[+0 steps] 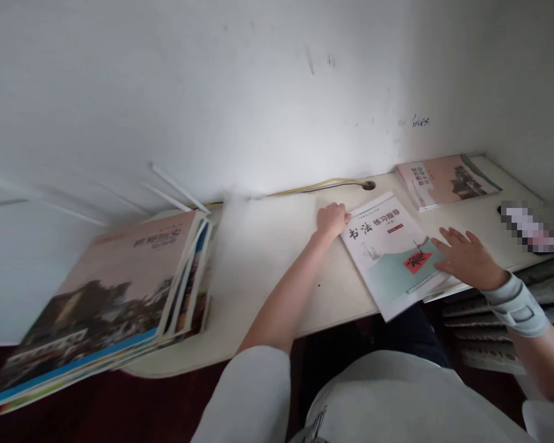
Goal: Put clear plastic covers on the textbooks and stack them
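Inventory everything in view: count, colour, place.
Book: 1, white and green, between hands
Left pile: 1, pink top, desk's left
Right pile: 1, pink top, desk's far right
Apparent phone: 1, dark edge, desk's right
Desk: 1, white, centre
Wall: 1+, white, behind
Cable: 1+, yellow, desk's back
Rods: 2+, white, left
Writing: 1, blue, wall's right
Floor: 1, dark red, lower left
Layered items: several, grey, lower right
Trousers: 1, dark, below book
Shirt: 1, white, bottom
Brace: 1, grey, right wrist
Left hand: 1, bare, book's left edge
Right hand: 1, bare, book's right edge
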Motion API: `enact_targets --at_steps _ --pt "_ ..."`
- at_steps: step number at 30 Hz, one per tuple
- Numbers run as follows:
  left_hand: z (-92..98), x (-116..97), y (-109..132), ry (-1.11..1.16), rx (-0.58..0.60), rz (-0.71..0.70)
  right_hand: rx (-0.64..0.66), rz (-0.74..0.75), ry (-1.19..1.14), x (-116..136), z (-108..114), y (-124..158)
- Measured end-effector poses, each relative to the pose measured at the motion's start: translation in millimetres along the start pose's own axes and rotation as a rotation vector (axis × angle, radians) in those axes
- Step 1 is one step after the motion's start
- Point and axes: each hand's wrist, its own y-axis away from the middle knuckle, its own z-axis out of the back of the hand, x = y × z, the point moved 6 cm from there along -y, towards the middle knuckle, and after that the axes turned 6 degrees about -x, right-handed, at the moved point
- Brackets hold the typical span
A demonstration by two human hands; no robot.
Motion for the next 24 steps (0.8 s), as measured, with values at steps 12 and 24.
enact_targets --at_steps 12,24 --pt "13.7 49.5 64.7 0.253 0.204 0.066 -0.174 -0.493 -0.252 -68.8 -50.0 1.4" --pt "-12.5 24.1 3.2 0.408 -0.004 0.028 -0.041 -0.604 -0.360 -64.5 -63.4 -33.1"
